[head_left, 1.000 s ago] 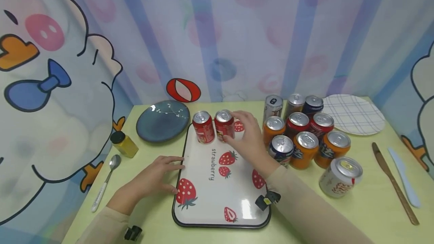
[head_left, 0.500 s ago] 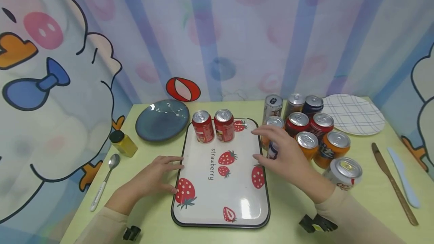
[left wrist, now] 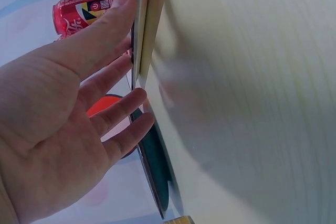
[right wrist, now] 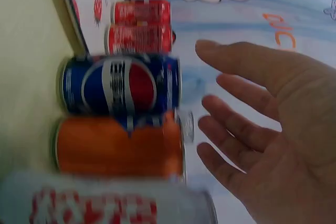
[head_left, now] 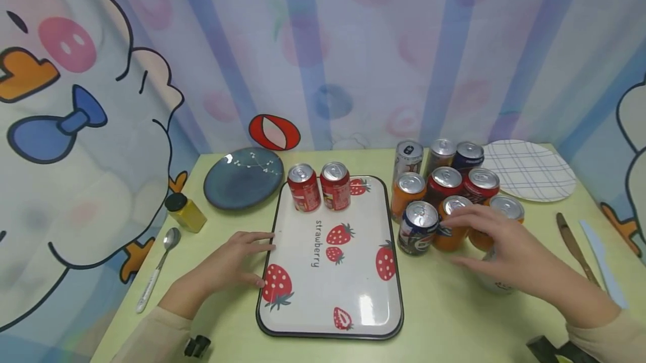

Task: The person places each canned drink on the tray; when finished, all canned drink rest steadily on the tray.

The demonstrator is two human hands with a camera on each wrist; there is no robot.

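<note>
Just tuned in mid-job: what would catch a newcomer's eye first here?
The strawberry tray at table centre, with two red cans at its far edge. Right of it stands a cluster of cans, the right hand open above them. The left hand rests at the tray's left rim.

wall: cartoon-print curtain [head_left: 353, 54] | furniture: pale green table [head_left: 454, 318] | light: even

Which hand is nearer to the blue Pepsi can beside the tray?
Right. The right hand hovers open just right of the blue Pepsi can, over the orange cans. The left hand rests flat at the tray's left edge, across the tray from it.
</note>
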